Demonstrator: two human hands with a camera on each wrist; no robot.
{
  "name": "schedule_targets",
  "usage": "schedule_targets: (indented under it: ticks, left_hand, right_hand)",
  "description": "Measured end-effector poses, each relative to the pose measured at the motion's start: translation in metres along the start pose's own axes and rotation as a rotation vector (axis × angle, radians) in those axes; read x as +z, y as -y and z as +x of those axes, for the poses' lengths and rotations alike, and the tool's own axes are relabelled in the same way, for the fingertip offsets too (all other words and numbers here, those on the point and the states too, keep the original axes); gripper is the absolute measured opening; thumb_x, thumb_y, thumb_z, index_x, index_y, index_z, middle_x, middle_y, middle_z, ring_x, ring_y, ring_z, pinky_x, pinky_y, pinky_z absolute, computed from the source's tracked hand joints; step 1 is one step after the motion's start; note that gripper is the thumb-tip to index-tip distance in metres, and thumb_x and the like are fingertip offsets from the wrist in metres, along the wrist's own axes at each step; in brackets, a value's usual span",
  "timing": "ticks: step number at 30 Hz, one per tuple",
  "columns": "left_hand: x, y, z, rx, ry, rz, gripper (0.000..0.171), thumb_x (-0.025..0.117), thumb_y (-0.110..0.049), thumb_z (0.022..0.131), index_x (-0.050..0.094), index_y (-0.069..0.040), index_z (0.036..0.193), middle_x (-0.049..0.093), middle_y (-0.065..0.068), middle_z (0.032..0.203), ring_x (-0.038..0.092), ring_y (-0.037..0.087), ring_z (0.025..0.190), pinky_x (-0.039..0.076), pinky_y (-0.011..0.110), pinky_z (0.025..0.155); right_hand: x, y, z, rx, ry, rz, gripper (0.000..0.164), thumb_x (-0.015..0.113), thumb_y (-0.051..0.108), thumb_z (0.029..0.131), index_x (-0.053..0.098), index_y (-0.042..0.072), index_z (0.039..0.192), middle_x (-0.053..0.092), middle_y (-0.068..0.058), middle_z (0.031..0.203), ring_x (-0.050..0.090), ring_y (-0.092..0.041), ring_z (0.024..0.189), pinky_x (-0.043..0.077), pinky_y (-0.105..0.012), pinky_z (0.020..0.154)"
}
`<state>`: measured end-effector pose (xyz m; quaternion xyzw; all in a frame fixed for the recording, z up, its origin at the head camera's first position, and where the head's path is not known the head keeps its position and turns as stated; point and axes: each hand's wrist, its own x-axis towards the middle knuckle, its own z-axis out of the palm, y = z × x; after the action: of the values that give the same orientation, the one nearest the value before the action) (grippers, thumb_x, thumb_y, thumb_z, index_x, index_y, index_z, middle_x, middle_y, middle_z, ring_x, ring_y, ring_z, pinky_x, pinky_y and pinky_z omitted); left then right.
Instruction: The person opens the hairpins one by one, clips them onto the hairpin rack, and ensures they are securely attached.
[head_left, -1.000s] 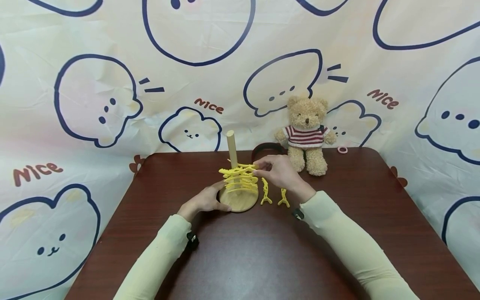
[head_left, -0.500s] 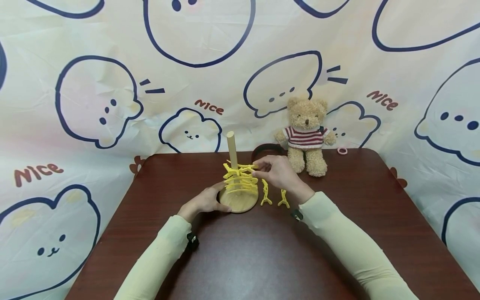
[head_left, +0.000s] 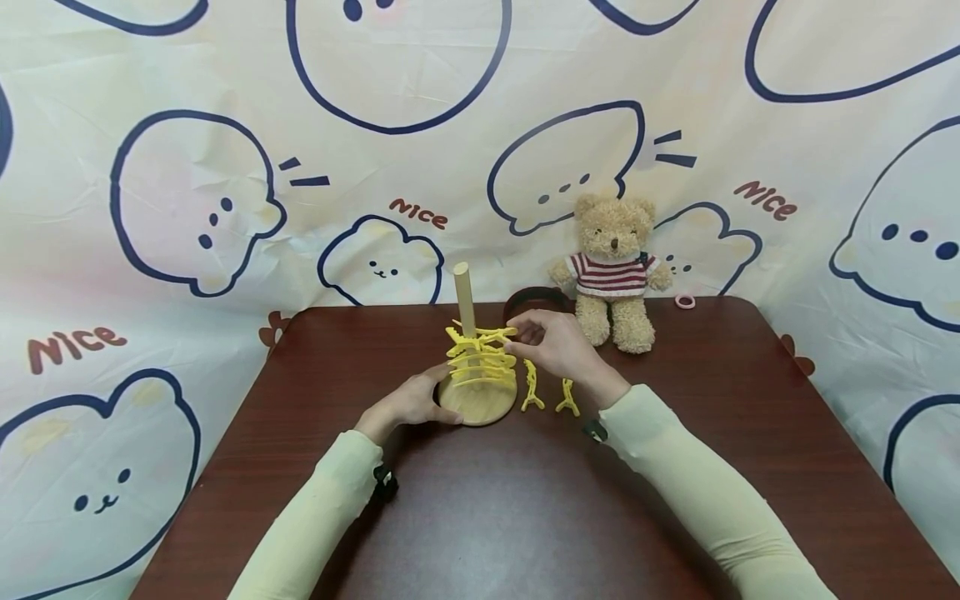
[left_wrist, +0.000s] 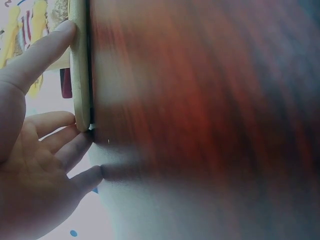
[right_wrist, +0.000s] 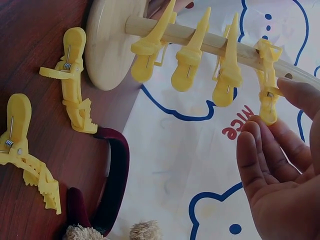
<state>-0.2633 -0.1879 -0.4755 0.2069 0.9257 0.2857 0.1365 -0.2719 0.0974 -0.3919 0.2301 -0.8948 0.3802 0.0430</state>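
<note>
A wooden stand with a round base and a tilted-looking post is on the table. Several yellow alligator hair clips are clamped along the post, as the right wrist view shows. My left hand grips the base at its left edge; in the left wrist view the thumb lies over the rim, the fingers under and beside it. With thumb and fingertips my right hand pinches the handle end of the topmost hair clip, whose other end is at the post. Two loose hair clips, a nearer one and another, lie right of the base.
Behind my right hand is a dark red velvet headband. A teddy bear in a striped top sits at the back edge, with a pink ring beside it. A printed cloth hangs behind the table.
The topmost clip's left end, spread out beyond the post a second ago, has drawn in toward it. My right fingers have parted slightly at the handle. My left hand stays on the base.
</note>
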Motion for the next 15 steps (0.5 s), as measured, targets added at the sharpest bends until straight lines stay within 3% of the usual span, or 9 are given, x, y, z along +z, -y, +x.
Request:
schedule_targets:
  ticks: [8,15]
  left_hand:
    - [0.0003,0.0014,0.0006,-0.001,0.002,-0.003,0.099,0.087,-0.039,0.076,0.034,-0.018,0.157,0.035,0.009,0.162,0.034,0.031,0.148,0.031,0.05,0.12]
    - [0.0002,0.0015,0.0008,-0.012,0.003,-0.006,0.1,0.088,-0.038,0.075,0.033,-0.02,0.157,0.035,0.007,0.162,0.034,0.03,0.149,0.03,0.049,0.12]
  right_hand:
    - [-0.0013,-0.0001,-0.0001,0.014,0.012,0.016,0.037,0.078,0.038,0.086,0.072,0.017,0.116,0.074,-0.009,0.102,0.067,-0.016,0.085,0.056,-0.036,0.077]
    - [-0.0046,-0.0043,-0.004,0.042,0.017,0.061,0.04,0.078,0.042,0.086,0.071,0.02,0.117,0.073,-0.004,0.102,0.065,-0.015,0.085,0.054,-0.034,0.073]
